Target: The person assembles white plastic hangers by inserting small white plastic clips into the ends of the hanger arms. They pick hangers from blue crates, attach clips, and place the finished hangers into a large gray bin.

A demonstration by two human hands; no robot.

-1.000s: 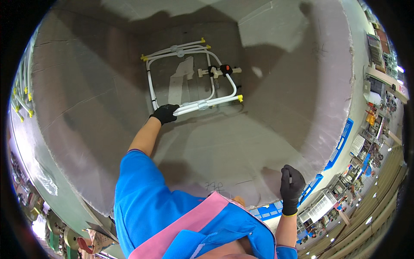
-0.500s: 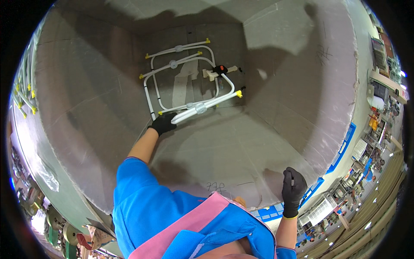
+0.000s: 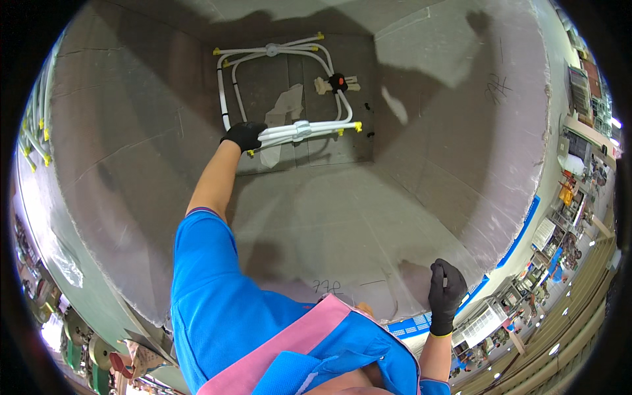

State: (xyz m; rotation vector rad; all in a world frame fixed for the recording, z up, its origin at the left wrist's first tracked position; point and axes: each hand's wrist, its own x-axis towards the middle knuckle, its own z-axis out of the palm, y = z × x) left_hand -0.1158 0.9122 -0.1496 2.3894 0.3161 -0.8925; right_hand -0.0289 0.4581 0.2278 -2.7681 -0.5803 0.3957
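At the bottom of a deep grey box, a white tube frame [image 3: 222, 92] with yellow end fittings and grey round joints lies over another similar frame [image 3: 241, 102]. My left hand [image 3: 243, 136], in a black glove, is closed on the near left corner of the upper frame. A dark clamp-like piece with an orange spot [image 3: 339, 82] and pale fittings sits at the frames' right side. My right hand [image 3: 447, 293], also gloved in black, is held up by the box's near right rim. Its fingers curl into a loop around a small pale spot that I cannot make out.
Tall walls of the grey box [image 3: 454, 131] surround the frames. A torn pale sheet [image 3: 287, 105] lies on its floor. More white tubes with yellow ends [image 3: 36, 131] stand outside at left. Blue perforated trays [image 3: 415, 324] show beyond the near right rim.
My left hand has moved farther into the box with the upper frame, which now lies lower and nearly lines up with the frame beneath. My right hand has barely moved.
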